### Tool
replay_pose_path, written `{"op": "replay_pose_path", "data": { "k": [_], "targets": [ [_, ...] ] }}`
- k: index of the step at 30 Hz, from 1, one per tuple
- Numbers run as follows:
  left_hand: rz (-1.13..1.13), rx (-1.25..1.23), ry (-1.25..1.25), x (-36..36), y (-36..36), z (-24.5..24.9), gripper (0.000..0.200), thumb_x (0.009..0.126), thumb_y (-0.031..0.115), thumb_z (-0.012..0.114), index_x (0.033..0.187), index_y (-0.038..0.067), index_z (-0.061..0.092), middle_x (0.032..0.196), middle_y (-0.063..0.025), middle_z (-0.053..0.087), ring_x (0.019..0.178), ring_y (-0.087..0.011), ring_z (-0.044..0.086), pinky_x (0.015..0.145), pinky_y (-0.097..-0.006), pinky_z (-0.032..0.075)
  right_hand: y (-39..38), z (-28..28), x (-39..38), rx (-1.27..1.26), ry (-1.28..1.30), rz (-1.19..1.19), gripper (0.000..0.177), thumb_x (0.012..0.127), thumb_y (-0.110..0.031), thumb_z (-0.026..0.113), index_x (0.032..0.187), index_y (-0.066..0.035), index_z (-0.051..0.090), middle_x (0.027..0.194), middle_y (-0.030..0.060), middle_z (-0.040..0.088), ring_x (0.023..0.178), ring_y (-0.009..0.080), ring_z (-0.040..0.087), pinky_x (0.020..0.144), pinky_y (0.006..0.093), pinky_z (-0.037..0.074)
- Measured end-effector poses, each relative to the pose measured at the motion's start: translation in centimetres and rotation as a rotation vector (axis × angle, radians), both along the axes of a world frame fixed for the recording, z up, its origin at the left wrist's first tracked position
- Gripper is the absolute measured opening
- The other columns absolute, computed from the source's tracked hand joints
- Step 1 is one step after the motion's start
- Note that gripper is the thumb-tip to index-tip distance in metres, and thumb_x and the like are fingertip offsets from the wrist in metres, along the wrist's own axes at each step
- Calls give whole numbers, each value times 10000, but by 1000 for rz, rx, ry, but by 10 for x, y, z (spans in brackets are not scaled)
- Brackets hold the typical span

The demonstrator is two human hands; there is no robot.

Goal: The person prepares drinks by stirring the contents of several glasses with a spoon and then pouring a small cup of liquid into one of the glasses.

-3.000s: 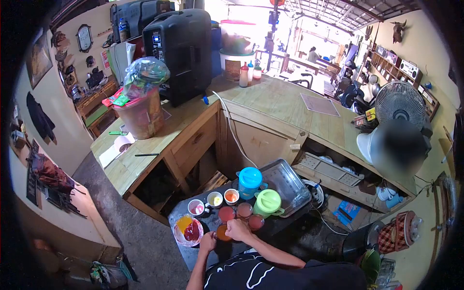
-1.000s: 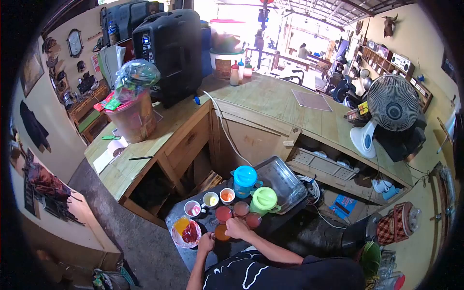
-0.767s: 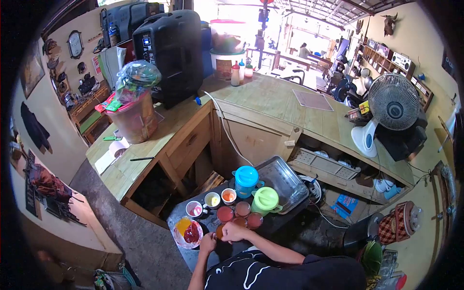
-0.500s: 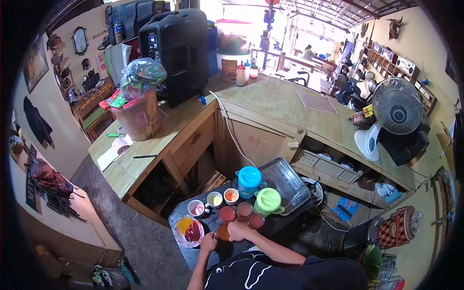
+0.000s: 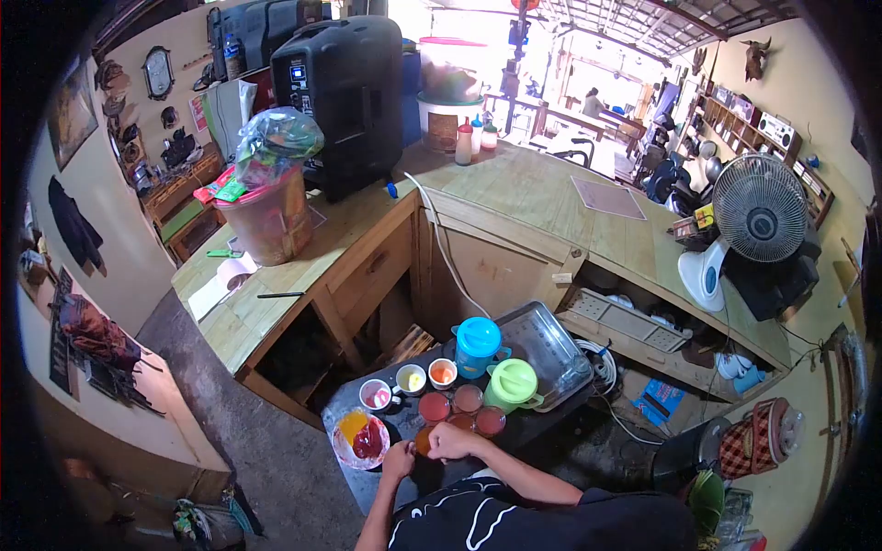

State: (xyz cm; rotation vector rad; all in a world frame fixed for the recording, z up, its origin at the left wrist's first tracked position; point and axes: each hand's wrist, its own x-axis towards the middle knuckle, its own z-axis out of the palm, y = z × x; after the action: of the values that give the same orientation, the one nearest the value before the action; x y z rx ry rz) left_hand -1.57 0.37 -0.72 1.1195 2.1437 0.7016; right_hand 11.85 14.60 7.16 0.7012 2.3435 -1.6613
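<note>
Watching through the head view from my remote seat, nearest first, I see the dark shirt and two bare forearms reaching over the low grey table. The left hand is closed, near the bowl with yellow and dark red contents; the right hand is curled into a loose fist. I cannot tell what, if anything, either one pinches. Between them sits the glass of orange-brown drink, partly hidden by the right hand. What has just changed is small: compared with half a second ago, the right hand has edged toward the left and hides more of that glass. To me that means the handling is centred there, since the vessels around have kept their places. Just beyond are glasses of red drink, three small cups in a row, the light green pitcher and the blue pitcher, with the metal tray behind them. Farther off, the wooden counter carries a lidless-looking pink bucket, a black speaker and a fan. Farthest, a person is beside a bench.
</note>
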Motion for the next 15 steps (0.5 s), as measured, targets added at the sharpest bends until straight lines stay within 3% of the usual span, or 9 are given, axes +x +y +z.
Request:
{"op": "replay_pose_path", "data": {
  "k": [1, 4, 7, 10, 13, 14, 15],
  "targets": [
    [-1, -8, -9, 0, 0, 0, 269, 890, 249, 473, 905, 36, 637, 867, -241, 624, 848, -417, 598, 725, -490, 461, -1, 6, -1, -69, 47, -83, 210, 684, -190, 701, 628, -18, 594, 668, 152, 641, 621, 304, 634, 558, 396, 486],
    [4, -5, -6, -1, 1, 2, 267, 890, 244, 473, 912, 37, 639, 866, -239, 625, 848, -416, 598, 723, -486, 462, -4, 18, 2, 507, 46, -287, 216, 700, -179, 686, 628, -2, 584, 614, 125, 635, 563, 237, 622, 546, 368, 487],
    [26, 9, -8, 4, 2, 11, 262, 889, 238, 473, 908, 35, 638, 859, -238, 625, 843, -416, 599, 720, -484, 462, 1, 8, 5, 617, -76, -58, 216, 719, -164, 671, 625, -5, 559, 588, 77, 633, 554, 173, 622, 536, 335, 482],
    [19, -9, -27, 1, 1, 2, 256, 889, 232, 470, 904, 39, 637, 856, -240, 624, 838, -415, 600, 715, -483, 461, 3, 12, 2, -1, -141, 135, 206, 730, -155, 663, 630, -8, 559, 583, 74, 634, 585, 172, 644, 535, 324, 485],
    [0, 5, -13, 0, 1, -5, 253, 891, 231, 465, 900, 44, 635, 852, -241, 622, 831, -417, 598, 710, -485, 459, -4, 21, 0, -24, 19, -7, 204, 725, -151, 670, 638, -6, 555, 587, 79, 633, 615, 177, 659, 548, 326, 492],
    [-4, 15, -2, 0, 0, -5, 253, 892, 231, 463, 898, 45, 635, 850, -241, 621, 828, -418, 597, 708, -486, 459, -7, 19, -1, -10, 1, -193, 201, 724, -159, 675, 643, -7, 572, 590, 76, 635, 608, 177, 654, 560, 321, 495],
    [5, 36, -11, -1, -1, -9, 253, 893, 233, 463, 895, 45, 633, 845, -241, 619, 824, -420, 596, 704, -487, 456, -8, 19, -1, 207, 7, -202, 198, 725, -154, 674, 638, -8, 572, 586, 74, 633, 588, 171, 647, 549, 317, 491]
  ]
}}
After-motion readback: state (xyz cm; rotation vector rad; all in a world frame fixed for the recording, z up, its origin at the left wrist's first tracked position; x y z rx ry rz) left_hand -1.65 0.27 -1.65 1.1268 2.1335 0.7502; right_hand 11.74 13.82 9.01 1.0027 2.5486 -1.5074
